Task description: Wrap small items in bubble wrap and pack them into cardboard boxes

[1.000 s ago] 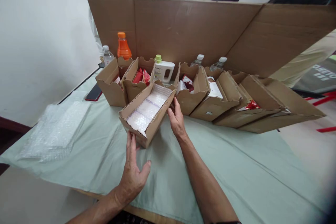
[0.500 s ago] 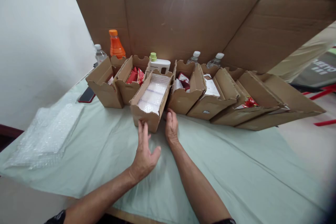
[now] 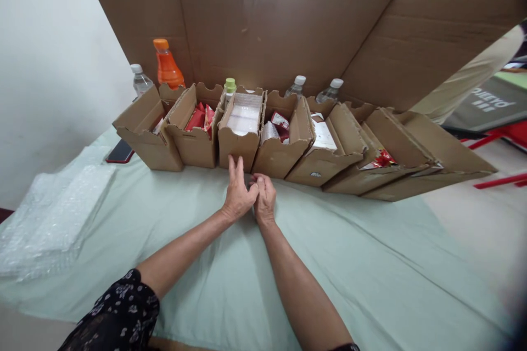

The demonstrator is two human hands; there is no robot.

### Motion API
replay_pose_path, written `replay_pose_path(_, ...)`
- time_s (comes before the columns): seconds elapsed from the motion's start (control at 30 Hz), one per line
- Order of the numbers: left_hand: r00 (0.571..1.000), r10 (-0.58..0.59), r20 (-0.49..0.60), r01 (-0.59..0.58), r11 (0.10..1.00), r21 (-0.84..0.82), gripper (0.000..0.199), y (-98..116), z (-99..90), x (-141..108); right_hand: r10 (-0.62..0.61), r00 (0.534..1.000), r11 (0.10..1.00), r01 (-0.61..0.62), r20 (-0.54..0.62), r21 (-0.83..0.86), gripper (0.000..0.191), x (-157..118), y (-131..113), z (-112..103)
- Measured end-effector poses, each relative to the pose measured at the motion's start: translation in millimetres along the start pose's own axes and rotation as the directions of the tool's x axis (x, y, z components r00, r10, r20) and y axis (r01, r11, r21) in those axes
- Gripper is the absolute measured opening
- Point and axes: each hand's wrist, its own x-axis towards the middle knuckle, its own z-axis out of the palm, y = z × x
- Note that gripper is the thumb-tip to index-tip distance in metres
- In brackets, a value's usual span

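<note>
- The bubble-wrap-filled box (image 3: 239,147) had moved back into the row; a second earlier it stood forward and askew on the green cloth (image 3: 197,241), and now it sat between the box of red packets (image 3: 192,145) and the box with a dark red packet (image 3: 278,154).
- The left hand (image 3: 239,193) lay open, its extended fingertips against the box's lower front, gripping nothing; it had followed the box away from the wearer.
- The right hand (image 3: 265,197) had left the box's side and come in beside the left thumb, fingers curled; whether it gripped anything could not be told.
- The green-capped bottle (image 3: 229,86), plainer before, was now mostly hidden behind the boxes; the folded bubble wrap (image 3: 53,214) remained on the cloth at left.
</note>
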Motion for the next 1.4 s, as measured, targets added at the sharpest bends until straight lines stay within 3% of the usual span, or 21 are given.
replay_pose_path(0.1,1.000,0.027,-0.012,-0.027,0.998,0.050,0.086,-10,3.3,4,0.001,1.000,1.000,-0.001,-0.012,0.010,0.044,0,0,0)
replay_pose_path(0.23,1.000,0.007,0.024,-0.011,0.990,0.140,0.078,-24,0.4,-19,0.026,0.999,0.999,-0.026,-0.021,0.030,0.041,1,1,1)
replay_pose_path(0.33,0.981,0.014,0.193,-0.066,0.962,0.264,0.073,-28,-11.5,-50,0.043,0.999,0.998,-0.042,-0.027,0.047,0.040,2,1,3)
replay_pose_path(0.43,0.917,0.069,0.392,-0.229,0.897,0.378,0.067,-24,-31.4,-82,0.051,0.998,0.997,-0.050,-0.021,0.053,0.042,3,1,4)
replay_pose_path(0.53,0.861,0.123,0.494,-0.340,0.861,0.378,0.057,-22,-53.2,-105,0.045,0.999,0.998,-0.045,-0.007,0.041,0.042,2,-1,3)
replay_pose_path(0.6,0.860,0.173,0.480,-0.358,0.875,0.325,0.047,-24,-64.6,-112,0.031,1.000,0.999,-0.031,0.004,0.024,0.040,-1,-4,3)
replay_pose_path(0.7,0.913,0.229,0.337,-0.306,0.932,0.196,0.032,-27,-72.9,-110,-0.005,0.999,1.000,0.006,0.033,-0.006,0.036,-9,-11,5)
replay_pose_path(0.83,0.969,0.170,0.181,-0.184,0.981,0.065,0.025,-24,-72.4,-98,-0.069,0.994,0.997,0.071,0.085,-0.014,0.032,-13,-31,20)
replay_pose_path(0.93,0.978,0.147,0.150,-0.154,0.987,0.037,0.023,-21,-70.3,-94,-0.160,0.972,0.987,0.162,0.171,0.003,0.031,-2,-57,40)
replay_pose_path(1.0,0.985,0.124,0.117,-0.128,0.991,0.026,0.022,-21,-69.7,-93,-0.243,0.931,0.965,0.262,0.273,-0.034,0.040,12,-78,54)
replay_pose_path(1.07,0.991,0.089,0.097,-0.091,0.996,0.012,0.021,-20,-70.3,-92,-0.298,0.877,0.923,0.366,0.376,-0.121,0.051,30,-97,69)
replay_pose_path(1.17,0.995,0.019,0.099,-0.016,0.999,-0.029,0.019,-18,-73.1,-89,-0.279,0.830,0.848,0.449,0.484,-0.281,0.060,53,-119,89)
replay_pose_path(1.27,0.994,-0.047,0.102,0.054,0.996,-0.068,0.019,-15,-75.9,-86,-0.245,0.836,0.802,0.459,0.490,-0.382,0.058,58,-131,102)
replay_pose_path(1.4,0.991,-0.073,0.115,0.082,0.994,-0.076,0.018,-15,-76.3,-84,-0.328,0.831,0.784,0.505,0.449,-0.362,0.060,44,-143,103)
